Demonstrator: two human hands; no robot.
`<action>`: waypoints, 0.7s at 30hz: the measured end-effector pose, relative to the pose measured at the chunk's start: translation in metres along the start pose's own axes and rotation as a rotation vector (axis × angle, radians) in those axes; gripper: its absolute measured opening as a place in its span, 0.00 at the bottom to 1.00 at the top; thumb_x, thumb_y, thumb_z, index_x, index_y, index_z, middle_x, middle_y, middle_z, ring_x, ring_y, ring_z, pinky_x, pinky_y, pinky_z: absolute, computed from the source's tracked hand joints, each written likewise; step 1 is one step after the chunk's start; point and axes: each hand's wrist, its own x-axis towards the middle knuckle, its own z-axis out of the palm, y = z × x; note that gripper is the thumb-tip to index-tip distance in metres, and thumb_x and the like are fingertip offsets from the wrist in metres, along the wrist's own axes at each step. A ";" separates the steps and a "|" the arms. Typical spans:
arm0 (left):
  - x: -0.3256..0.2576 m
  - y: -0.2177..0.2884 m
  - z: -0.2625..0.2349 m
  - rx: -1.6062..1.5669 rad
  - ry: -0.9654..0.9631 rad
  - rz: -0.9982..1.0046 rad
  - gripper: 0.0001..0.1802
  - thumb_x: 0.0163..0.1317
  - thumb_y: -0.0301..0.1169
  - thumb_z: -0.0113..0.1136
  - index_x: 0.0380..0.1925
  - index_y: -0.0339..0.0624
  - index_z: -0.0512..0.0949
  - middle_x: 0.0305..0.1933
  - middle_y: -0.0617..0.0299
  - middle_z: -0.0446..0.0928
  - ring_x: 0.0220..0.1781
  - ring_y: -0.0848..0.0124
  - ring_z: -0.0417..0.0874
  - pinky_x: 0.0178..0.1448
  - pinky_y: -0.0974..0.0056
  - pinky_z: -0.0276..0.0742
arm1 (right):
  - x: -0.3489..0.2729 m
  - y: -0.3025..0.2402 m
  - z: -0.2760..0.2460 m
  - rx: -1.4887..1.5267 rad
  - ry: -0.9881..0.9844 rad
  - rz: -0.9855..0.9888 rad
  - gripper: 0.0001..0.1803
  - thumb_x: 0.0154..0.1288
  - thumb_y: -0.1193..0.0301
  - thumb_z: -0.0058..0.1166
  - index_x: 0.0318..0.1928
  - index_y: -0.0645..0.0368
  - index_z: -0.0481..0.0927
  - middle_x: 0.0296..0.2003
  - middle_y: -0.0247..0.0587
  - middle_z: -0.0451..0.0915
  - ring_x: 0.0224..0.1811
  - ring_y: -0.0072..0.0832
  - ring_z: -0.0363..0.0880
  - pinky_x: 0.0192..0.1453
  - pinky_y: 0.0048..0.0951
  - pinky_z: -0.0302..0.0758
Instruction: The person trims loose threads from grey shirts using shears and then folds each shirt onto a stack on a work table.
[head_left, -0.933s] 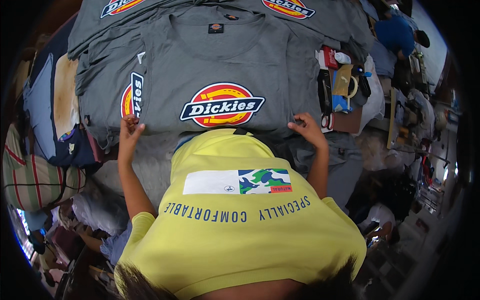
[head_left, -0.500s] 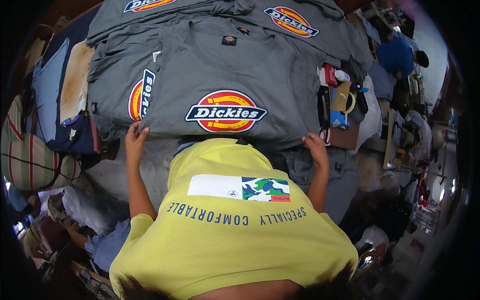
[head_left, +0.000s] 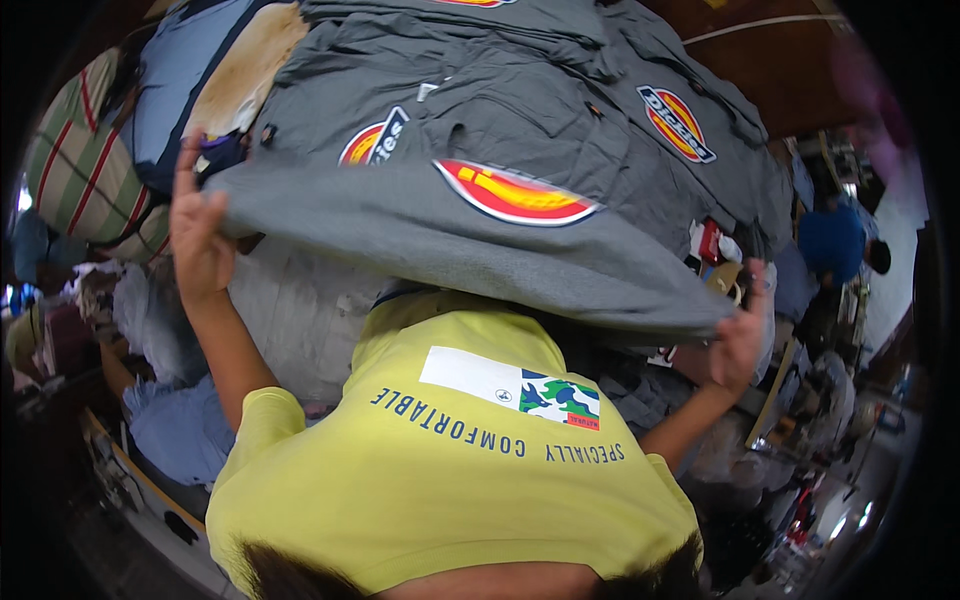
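A grey T-shirt (head_left: 440,225) stretches between my two hands, lifted and partly folded over, with its red, yellow and white oval print half hidden by the fold. My left hand (head_left: 203,235) pinches one end of the cloth between thumb and fingers, some fingers pointing up. At the other end, lower and to the right, my right hand (head_left: 737,340) grips the cloth, slightly blurred. Just beyond lie more grey T-shirts (head_left: 530,90) in a spread pile, some with the same oval print (head_left: 676,124).
Beside the pile at right sit a red box (head_left: 711,241) and a roll of tape. A tan board (head_left: 245,75) and blue cloth (head_left: 180,75) lie at far left, near a striped bundle (head_left: 85,170). A person in blue (head_left: 832,243) is at the right.
The front T-shirt lay flat with its whole print showing; now its near edge is raised and folded over. My hands have moved apart, and the left has risen.
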 end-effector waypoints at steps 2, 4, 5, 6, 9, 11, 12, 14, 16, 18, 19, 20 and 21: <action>-0.013 0.022 0.012 -0.244 0.096 0.149 0.44 0.55 0.21 0.53 0.64 0.38 0.36 0.39 0.54 0.76 0.39 0.69 0.79 0.50 0.67 0.72 | 0.011 -0.017 0.003 0.144 -0.049 -0.167 0.50 0.43 0.78 0.62 0.65 0.63 0.46 0.52 0.44 0.69 0.28 0.14 0.70 0.33 0.13 0.67; -0.032 0.029 -0.016 -0.026 0.052 0.215 0.43 0.54 0.20 0.54 0.64 0.36 0.38 0.41 0.53 0.75 0.41 0.70 0.79 0.51 0.66 0.72 | 0.030 -0.029 0.003 0.075 -0.221 -0.222 0.46 0.44 0.76 0.62 0.63 0.64 0.51 0.56 0.46 0.67 0.36 0.19 0.73 0.41 0.18 0.69; -0.042 0.029 -0.027 -0.004 0.099 0.227 0.36 0.54 0.17 0.53 0.62 0.31 0.49 0.44 0.53 0.75 0.43 0.72 0.77 0.51 0.68 0.72 | 0.046 -0.032 0.006 -0.056 -0.301 -0.208 0.43 0.45 0.75 0.62 0.62 0.65 0.54 0.55 0.45 0.68 0.41 0.22 0.73 0.46 0.21 0.69; -0.049 0.038 -0.033 0.095 0.207 0.234 0.33 0.54 0.17 0.53 0.59 0.30 0.54 0.45 0.53 0.74 0.43 0.72 0.77 0.52 0.68 0.71 | 0.071 -0.034 0.017 -0.191 -0.378 -0.261 0.39 0.47 0.74 0.62 0.60 0.66 0.58 0.54 0.45 0.68 0.44 0.24 0.72 0.49 0.22 0.68; -0.052 0.058 -0.066 0.315 0.460 0.267 0.20 0.54 0.17 0.54 0.49 0.29 0.69 0.48 0.53 0.73 0.47 0.72 0.75 0.55 0.69 0.68 | 0.146 -0.042 0.071 -0.315 -0.497 -0.385 0.28 0.50 0.73 0.59 0.52 0.69 0.68 0.52 0.44 0.70 0.49 0.26 0.71 0.54 0.24 0.64; -0.055 0.082 -0.095 0.347 0.646 0.381 0.20 0.57 0.20 0.53 0.51 0.31 0.67 0.50 0.54 0.71 0.50 0.70 0.72 0.57 0.67 0.66 | 0.202 -0.046 0.132 -0.071 -0.640 -0.260 0.20 0.58 0.75 0.51 0.52 0.67 0.68 0.51 0.44 0.70 0.52 0.25 0.70 0.58 0.26 0.63; -0.059 0.099 -0.117 0.273 0.654 0.438 0.19 0.55 0.20 0.55 0.48 0.32 0.70 0.49 0.54 0.72 0.48 0.69 0.73 0.56 0.68 0.67 | 0.230 -0.045 0.161 -0.026 -0.710 -0.268 0.15 0.57 0.78 0.49 0.47 0.66 0.73 0.46 0.41 0.74 0.50 0.24 0.71 0.56 0.24 0.65; -0.064 0.131 -0.129 0.316 0.762 0.455 0.19 0.56 0.21 0.55 0.49 0.34 0.71 0.50 0.54 0.72 0.50 0.66 0.72 0.57 0.66 0.66 | 0.250 -0.047 0.230 0.088 -0.742 -0.336 0.16 0.58 0.80 0.49 0.49 0.64 0.71 0.43 0.38 0.73 0.42 0.23 0.72 0.46 0.21 0.69; -0.087 0.162 -0.136 0.436 0.775 0.594 0.18 0.56 0.21 0.55 0.49 0.34 0.71 0.50 0.54 0.72 0.52 0.65 0.71 0.57 0.64 0.66 | 0.266 -0.055 0.284 0.137 -0.794 -0.427 0.15 0.57 0.80 0.49 0.47 0.63 0.72 0.39 0.37 0.75 0.40 0.22 0.72 0.45 0.20 0.69; -0.120 0.164 -0.141 0.547 0.754 0.610 0.17 0.56 0.22 0.55 0.48 0.34 0.72 0.50 0.56 0.72 0.52 0.67 0.71 0.56 0.66 0.67 | 0.279 -0.054 0.316 0.181 -0.865 -0.412 0.13 0.56 0.81 0.49 0.44 0.62 0.74 0.36 0.34 0.76 0.39 0.21 0.72 0.44 0.19 0.69; -0.129 0.166 -0.129 0.477 0.771 0.604 0.17 0.56 0.22 0.55 0.47 0.35 0.72 0.49 0.57 0.73 0.51 0.68 0.72 0.54 0.68 0.68 | 0.286 -0.050 0.322 0.202 -0.919 -0.407 0.12 0.56 0.81 0.49 0.43 0.61 0.74 0.35 0.32 0.76 0.38 0.20 0.72 0.44 0.18 0.69; -0.139 0.157 -0.114 0.461 0.765 0.520 0.17 0.56 0.22 0.56 0.47 0.35 0.72 0.48 0.57 0.73 0.49 0.69 0.73 0.53 0.69 0.68 | 0.292 -0.045 0.323 0.223 -0.975 -0.401 0.12 0.56 0.81 0.49 0.42 0.60 0.75 0.34 0.31 0.76 0.38 0.20 0.72 0.43 0.18 0.68; -0.154 0.140 -0.101 0.451 0.764 0.437 0.17 0.55 0.22 0.56 0.46 0.35 0.73 0.47 0.58 0.74 0.48 0.70 0.73 0.52 0.69 0.68 | 0.289 -0.036 0.321 0.112 -0.904 -0.327 0.11 0.54 0.81 0.51 0.39 0.58 0.75 0.32 0.28 0.76 0.36 0.18 0.72 0.42 0.17 0.68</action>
